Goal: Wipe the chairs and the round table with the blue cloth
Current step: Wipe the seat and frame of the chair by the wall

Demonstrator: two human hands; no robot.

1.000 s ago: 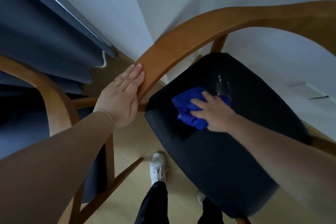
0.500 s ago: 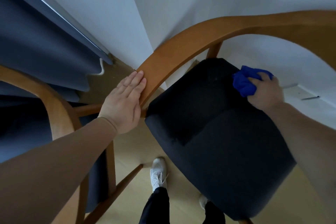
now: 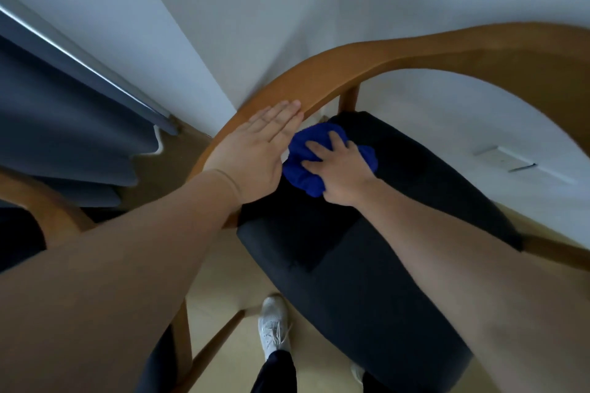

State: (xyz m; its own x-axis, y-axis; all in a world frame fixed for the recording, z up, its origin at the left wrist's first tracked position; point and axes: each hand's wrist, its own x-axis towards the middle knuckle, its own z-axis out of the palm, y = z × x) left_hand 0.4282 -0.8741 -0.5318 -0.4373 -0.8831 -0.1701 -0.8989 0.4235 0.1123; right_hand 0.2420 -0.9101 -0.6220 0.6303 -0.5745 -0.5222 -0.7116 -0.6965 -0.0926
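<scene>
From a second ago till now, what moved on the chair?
The right hand swept the blue cloth from the middle of the dark seat to its far right edge, then back to the left corner, beside the left hand. That hand stayed flat on the wooden rail.

To your left hangs a dark blue-grey curtain [image 3: 64, 124], with a white cord [image 3: 157, 141] at its right edge. White walls [image 3: 255, 9] meet in the far corner. A pale plate [image 3: 498, 158] sits low on the right wall. Near you, your white laced shoe [image 3: 274, 325] stands on the light floor [image 3: 230, 281], with a dark trouser leg [image 3: 275, 373] above it.
</scene>
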